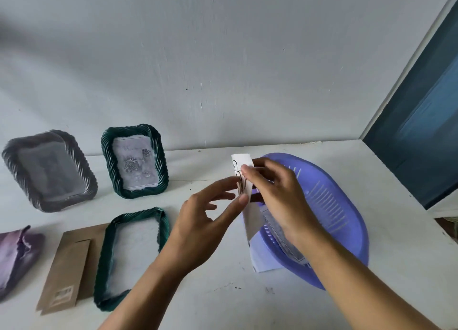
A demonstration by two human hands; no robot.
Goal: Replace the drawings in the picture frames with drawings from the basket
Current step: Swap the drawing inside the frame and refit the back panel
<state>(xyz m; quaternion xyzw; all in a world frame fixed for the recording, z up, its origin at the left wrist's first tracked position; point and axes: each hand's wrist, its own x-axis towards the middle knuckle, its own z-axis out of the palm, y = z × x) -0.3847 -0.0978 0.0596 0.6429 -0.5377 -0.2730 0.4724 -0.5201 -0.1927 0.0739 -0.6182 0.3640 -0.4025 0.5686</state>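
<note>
Frames on the left and basket on the right, on a white tabletop (247, 305) that meets the wall.

At the back left a grey ribbed rectangular picture frame (49, 171) leans by the wall, with a dark green ribbed picture frame (135, 163) standing just to its right. In front of it a second dark green ribbed frame (131, 255) lies flat. A brown cardboard backing board (67, 267) touches that frame's left side. The purple oval plastic basket (347, 205) sits on the right and has a printed sheet (282, 238) in it. Over its left rim the left hand (205, 220) and right hand (277, 193) pinch an upright white paper drawing (244, 164).
</note>
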